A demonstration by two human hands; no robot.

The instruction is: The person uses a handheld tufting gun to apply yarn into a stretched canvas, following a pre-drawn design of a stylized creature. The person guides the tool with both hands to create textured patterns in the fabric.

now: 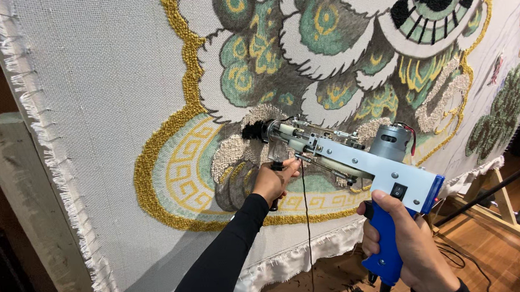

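- My right hand [410, 244] is wrapped tight around the blue handle of the tufting gun [352, 160].
- My left hand [273, 180] is closed on the gun's front handle, just below its nose.
- The gun's nose presses against the cloth [97, 100], at a black tuft [252, 130] inside the gold border [156, 149].
- A black cord [307, 231] hangs below the gun.

A blue-handled tufting gun with a silver metal body [352, 160] points its needle tip against the stretched grey backing cloth with green and gold tufted patterns [114, 82], beside a black yarn patch.
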